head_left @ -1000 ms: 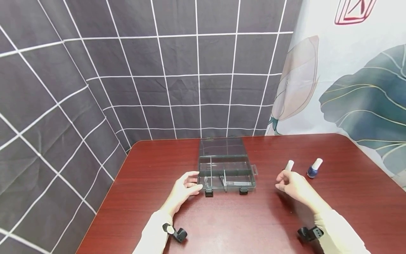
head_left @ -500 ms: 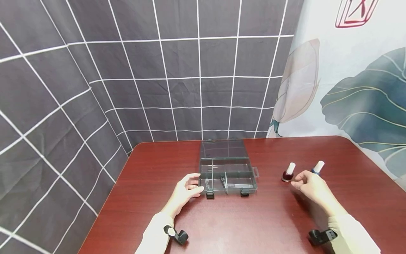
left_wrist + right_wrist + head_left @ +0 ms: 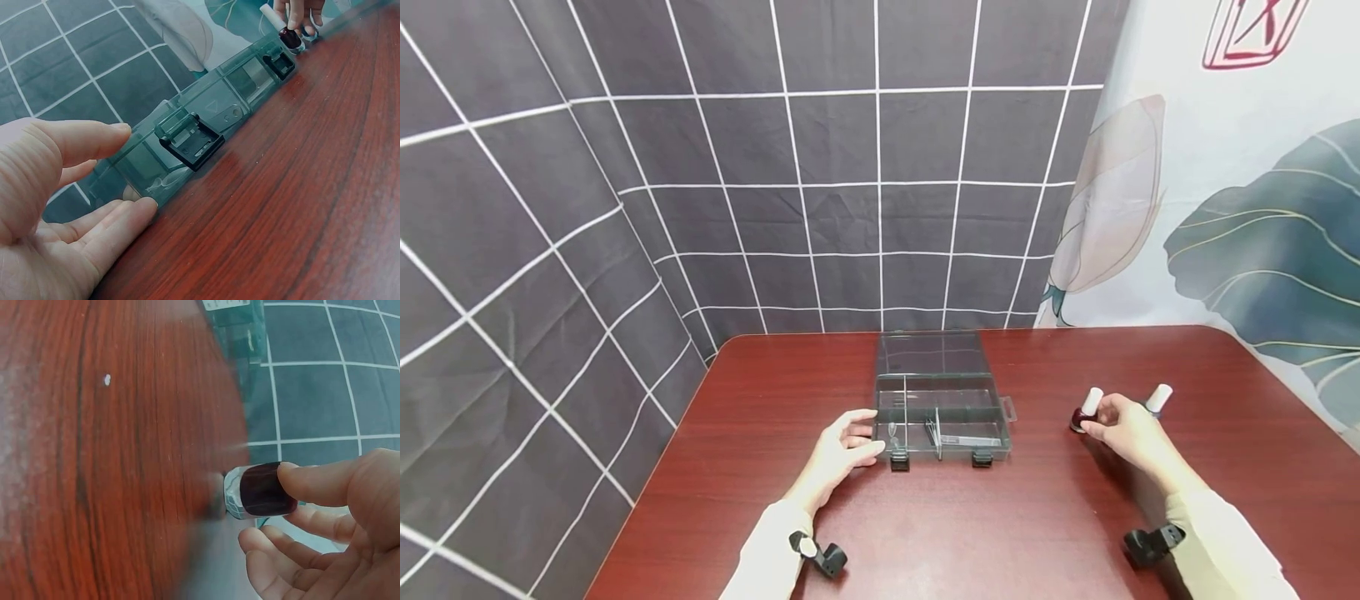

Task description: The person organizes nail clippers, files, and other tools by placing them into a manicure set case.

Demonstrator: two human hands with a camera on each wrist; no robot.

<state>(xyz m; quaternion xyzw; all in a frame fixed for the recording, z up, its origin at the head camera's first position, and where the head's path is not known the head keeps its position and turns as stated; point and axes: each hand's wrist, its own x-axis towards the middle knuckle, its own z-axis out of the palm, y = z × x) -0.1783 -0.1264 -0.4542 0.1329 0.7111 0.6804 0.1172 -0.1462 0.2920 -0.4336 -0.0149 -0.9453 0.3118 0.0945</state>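
Observation:
A clear grey plastic organizer box point(image 3: 951, 452) lies with its lid point(image 3: 931, 354) tipped back. My left hand point(image 3: 835, 454) holds its left end, thumb at the front corner and fingers along the side. To the right, my right hand point(image 3: 1131, 433) pinches a dark red nail polish bottle point(image 3: 1081, 418) with a white cap, upright and tilted slightly in the head view. The right wrist view shows the thumb on the dark glass point(image 3: 265, 490), with a finger behind it. Behind that hand, a second nail polish bottle shows mostly its white cap point(image 3: 1160, 397); its body is largely hidden.
Inside the box, slim metal pieces point(image 3: 934, 432), a flat pale strip point(image 3: 970, 441) and a small clear item point(image 3: 892, 432) lie in the front compartments. Two black latches point(image 3: 982, 458) hang at its front. Grey checked cloth point(image 3: 820, 208) hangs behind the red-brown table point(image 3: 955, 533).
My right hand first passes to the right of the dark red nail polish bottle, uncovering it, then comes back left and its fingers take hold of it. The left hand stays at the box.

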